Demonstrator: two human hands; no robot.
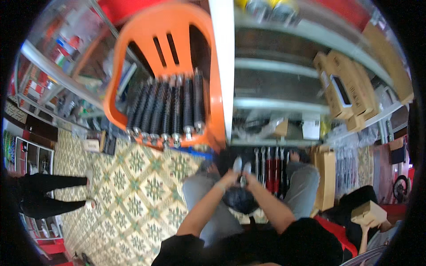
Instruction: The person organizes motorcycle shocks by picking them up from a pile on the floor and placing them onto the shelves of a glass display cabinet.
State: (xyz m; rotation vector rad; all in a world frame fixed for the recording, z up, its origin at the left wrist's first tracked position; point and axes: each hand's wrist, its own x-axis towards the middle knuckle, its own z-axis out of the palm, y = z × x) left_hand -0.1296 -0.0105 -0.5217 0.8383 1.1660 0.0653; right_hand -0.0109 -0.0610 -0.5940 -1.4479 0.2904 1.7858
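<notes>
My left hand and my right hand are close together between my knees, above a dark rounded bundle. Each is closed on a small pale or silvery piece; blur hides exactly what these pieces are. A metallic round part shows between the hands. Beyond them, red and dark rods with metal eye ends lie side by side on a dark surface. Several black coil-covered cylinders with metal ends, which look like shock absorbers, lie in a row on an orange plastic chair.
A glass display shelf holds long cardboard boxes. An upright cardboard box stands beside my right knee. A person in black trousers stands at the left. At lower right another person's hand holds a cardboard box.
</notes>
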